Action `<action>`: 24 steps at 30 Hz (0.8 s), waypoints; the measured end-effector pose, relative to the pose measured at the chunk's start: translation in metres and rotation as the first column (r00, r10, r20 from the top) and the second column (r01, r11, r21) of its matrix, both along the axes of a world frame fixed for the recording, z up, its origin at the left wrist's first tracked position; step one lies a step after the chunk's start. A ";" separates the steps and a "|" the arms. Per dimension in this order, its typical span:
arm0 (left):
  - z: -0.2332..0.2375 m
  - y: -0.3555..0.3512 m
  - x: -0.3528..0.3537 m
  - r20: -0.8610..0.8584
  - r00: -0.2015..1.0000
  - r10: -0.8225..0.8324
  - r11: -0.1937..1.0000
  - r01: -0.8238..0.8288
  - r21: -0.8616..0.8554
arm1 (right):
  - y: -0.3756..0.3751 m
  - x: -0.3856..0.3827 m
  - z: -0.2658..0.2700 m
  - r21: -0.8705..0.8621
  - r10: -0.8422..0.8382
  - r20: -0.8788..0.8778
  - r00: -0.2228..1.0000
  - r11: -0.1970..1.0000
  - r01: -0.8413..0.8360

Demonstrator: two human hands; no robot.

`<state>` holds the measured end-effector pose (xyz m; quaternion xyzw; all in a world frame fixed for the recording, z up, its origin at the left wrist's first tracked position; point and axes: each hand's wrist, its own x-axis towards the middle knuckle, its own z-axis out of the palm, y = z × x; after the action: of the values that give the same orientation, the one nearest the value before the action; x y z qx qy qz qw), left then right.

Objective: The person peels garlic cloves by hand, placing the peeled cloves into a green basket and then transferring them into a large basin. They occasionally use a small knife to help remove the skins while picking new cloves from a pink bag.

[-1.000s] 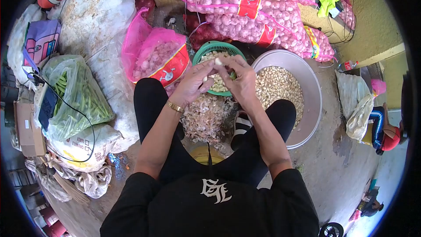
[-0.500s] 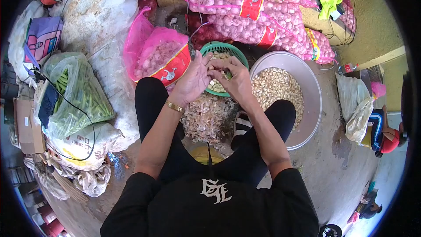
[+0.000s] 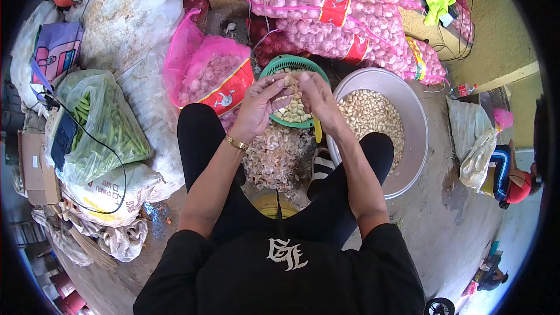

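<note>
My left hand [image 3: 261, 104] is over the green basket [image 3: 272, 70], its thumb and fingertips closed on a garlic clove [image 3: 287, 80]. Beside it, my right hand [image 3: 318, 102] meets the clove with thumb and fingertips. A yellow-handled knife [image 3: 318, 130] sticks out below my right palm; its blade is hidden. Pale peeled garlic cloves [image 3: 296, 108] lie in the basket under my hands. Just right of my right hand stands a wide pale basin [image 3: 415, 140] holding many garlic cloves [image 3: 373, 115]. A heap of papery garlic skins [image 3: 269, 160] is on the floor between my feet.
An opened pink net bag of garlic [image 3: 213, 73] stands to the left, with full net sacks [image 3: 344, 29] stacked behind. A bag of green pods [image 3: 108, 122] and white sacks [image 3: 131, 23] line the left side. Another person [image 3: 510, 178] sits far right.
My hands have moved slightly apart and turned, with fingertips still meeting over the basket. The yellow handle now points down from my right hand.
</note>
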<state>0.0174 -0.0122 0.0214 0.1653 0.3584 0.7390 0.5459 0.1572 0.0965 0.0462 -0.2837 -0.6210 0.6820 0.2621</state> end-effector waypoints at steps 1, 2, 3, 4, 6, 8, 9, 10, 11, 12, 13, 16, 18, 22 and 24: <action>0.002 0.000 -0.001 -0.007 1.000 0.007 1.000 -0.007 -0.003 | 0.005 0.003 0.000 -0.185 0.038 0.032 0.999 0.982 -0.032; 0.003 0.000 -0.002 -0.006 1.000 0.006 1.000 -0.006 -0.003 | 0.007 0.005 -0.002 -0.185 0.038 0.032 0.999 0.982 -0.031; 0.003 0.001 -0.002 -0.003 1.000 0.001 1.000 -0.001 0.008 | 0.010 0.007 -0.006 -0.130 0.073 0.042 0.996 0.989 -0.067; 0.004 0.001 -0.003 0.000 1.000 -0.005 1.000 0.005 0.019 | 0.011 0.009 -0.010 -0.075 0.107 0.053 0.993 0.992 -0.103; 0.003 0.002 -0.005 -0.026 1.000 -0.016 1.000 0.016 0.022 | 0.015 0.008 -0.013 0.129 0.120 0.018 0.993 0.984 -0.122; 0.002 0.002 -0.006 -0.052 0.998 -0.026 0.999 0.027 0.026 | 0.019 0.009 -0.012 0.329 0.140 -0.012 0.990 0.936 -0.129; 0.002 0.002 -0.007 -0.055 0.998 -0.044 0.999 0.044 -0.001 | 0.020 0.010 -0.010 0.292 0.144 0.042 0.989 0.945 -0.150; 0.002 0.002 -0.008 -0.058 0.996 -0.063 0.998 0.061 -0.029 | 0.020 0.011 -0.009 0.252 0.151 0.094 0.984 0.953 -0.170; 0.002 0.001 -0.007 -0.058 0.996 -0.063 0.998 0.061 -0.030 | 0.020 0.009 -0.010 0.252 0.151 0.094 0.984 0.953 -0.170; 0.006 0.001 -0.006 -0.059 0.996 -0.073 0.997 0.072 -0.020 | 0.019 0.006 -0.012 0.499 0.085 0.035 0.996 0.862 -0.091; 0.008 0.002 -0.005 -0.059 0.995 -0.083 0.997 0.083 -0.012 | 0.018 0.004 -0.013 0.707 0.036 -0.040 0.999 0.708 0.002; 0.008 0.002 -0.004 -0.020 0.996 -0.088 0.996 0.088 -0.014 | 0.017 0.006 -0.009 0.725 0.051 0.099 0.994 0.680 -0.107; 0.009 0.002 -0.005 -0.022 0.995 -0.094 0.995 0.093 -0.020 | 0.015 0.005 -0.011 0.734 0.050 0.086 0.995 0.672 -0.098; 0.008 0.003 -0.008 -0.020 0.989 -0.149 0.989 0.149 -0.003 | 0.010 0.005 -0.005 0.713 0.050 0.133 0.990 0.689 -0.131; 0.008 0.003 -0.008 -0.010 0.989 -0.150 0.989 0.150 -0.003 | 0.010 0.003 -0.007 0.703 0.051 0.115 0.992 0.702 -0.117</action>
<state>0.0098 -0.0088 0.0296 0.1949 0.3486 0.6945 0.5985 0.1604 0.1070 0.0390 -0.1621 -0.8581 0.3899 0.2924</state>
